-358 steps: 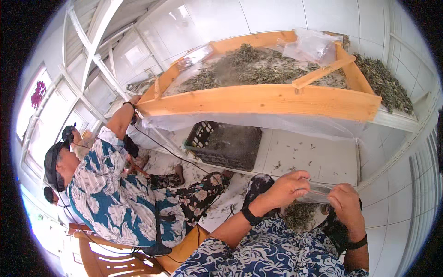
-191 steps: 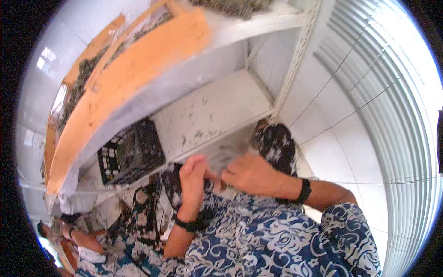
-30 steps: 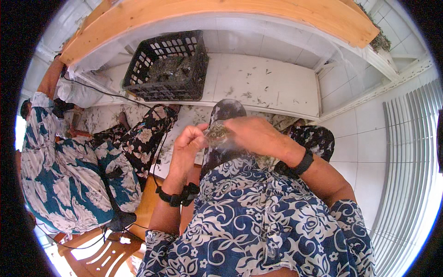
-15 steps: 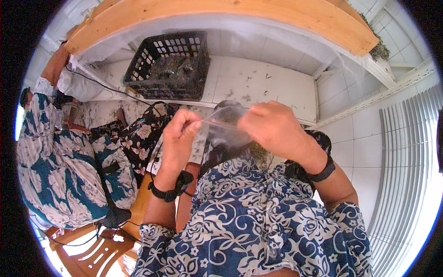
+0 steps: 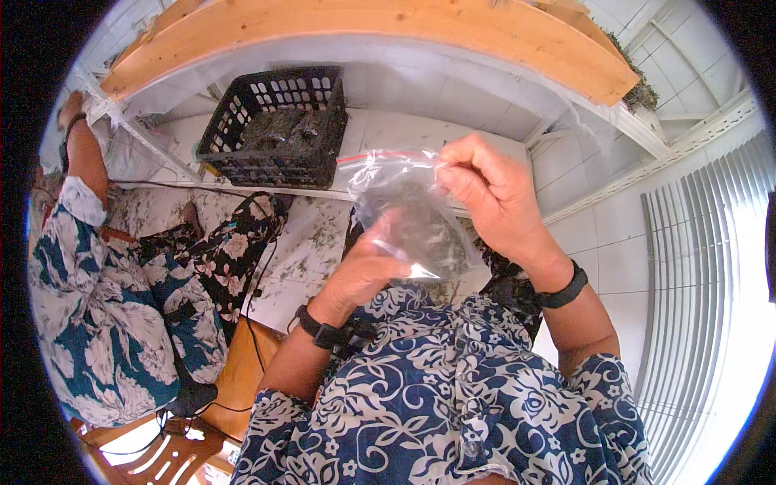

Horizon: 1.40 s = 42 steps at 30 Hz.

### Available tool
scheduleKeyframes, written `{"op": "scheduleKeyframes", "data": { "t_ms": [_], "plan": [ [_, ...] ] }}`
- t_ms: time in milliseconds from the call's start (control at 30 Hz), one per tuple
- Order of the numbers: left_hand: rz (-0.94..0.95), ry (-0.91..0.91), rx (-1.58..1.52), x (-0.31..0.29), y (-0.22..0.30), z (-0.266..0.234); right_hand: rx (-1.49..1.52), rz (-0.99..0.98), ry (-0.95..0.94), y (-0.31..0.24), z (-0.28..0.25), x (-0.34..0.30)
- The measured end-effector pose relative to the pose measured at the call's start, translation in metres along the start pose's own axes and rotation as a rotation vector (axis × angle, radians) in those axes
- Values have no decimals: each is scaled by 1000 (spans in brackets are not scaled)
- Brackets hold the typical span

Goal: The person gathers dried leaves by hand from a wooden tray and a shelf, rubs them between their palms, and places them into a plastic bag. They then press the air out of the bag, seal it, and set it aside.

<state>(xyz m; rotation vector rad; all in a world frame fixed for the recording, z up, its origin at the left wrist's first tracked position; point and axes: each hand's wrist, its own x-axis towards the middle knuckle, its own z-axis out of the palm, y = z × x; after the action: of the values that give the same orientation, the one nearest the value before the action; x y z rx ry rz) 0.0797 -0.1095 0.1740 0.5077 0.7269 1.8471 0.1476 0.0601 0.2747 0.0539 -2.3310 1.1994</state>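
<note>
A clear zip-lock bag [image 5: 420, 234] with a red stripe along its top is held up in front of my lap. Dark, dry-looking bits show through the plastic; I cannot tell whether all of them are inside or seen behind it. Pinched between my right hand's [image 5: 495, 190] thumb and fingers is the bag's upper right corner. My left hand [image 5: 364, 263] grips its lower left side, with the fingers partly hidden behind the shiny plastic. Black bands circle both wrists.
On a low white shelf [image 5: 396, 133] stands a black plastic crate [image 5: 279, 174] holding several dark, plastic-wrapped packs. Above runs a wooden board [image 5: 372, 28]. To my left sits a person [image 5: 105, 315] in floral clothes, beside a brown chair [image 5: 162, 453]. Cables hang between us.
The bag has turned and risen so its striped top now shows flat. My left hand has moved down to its lower side, and my right hand has gone to the upper corner.
</note>
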Motion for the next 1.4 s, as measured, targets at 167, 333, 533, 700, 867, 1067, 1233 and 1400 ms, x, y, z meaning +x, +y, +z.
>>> {"op": "scheduleKeyframes", "data": {
  "t_ms": [167,333,533,700,867,1067,1233,1400],
  "plan": [
    [-24,13,-96,8,-11,-2,203,26,-55,1,-6,5],
    [66,2,-59,12,6,12,206,99,-177,-9,-16,7],
    [332,119,130,28,27,23,1,30,-31,-6,-19,7],
    [325,136,175,32,41,4,102,56,-12,1,-19,1],
    [500,205,362,35,61,4,-202,-62,-160,3,-33,4],
    [459,332,545,38,62,13,-166,-94,-229,1,-28,0],
    [431,368,547,39,50,14,-440,-81,-378,4,-13,-10],
    [245,323,709,31,37,26,-593,71,-611,17,10,-16]
  ]
}}
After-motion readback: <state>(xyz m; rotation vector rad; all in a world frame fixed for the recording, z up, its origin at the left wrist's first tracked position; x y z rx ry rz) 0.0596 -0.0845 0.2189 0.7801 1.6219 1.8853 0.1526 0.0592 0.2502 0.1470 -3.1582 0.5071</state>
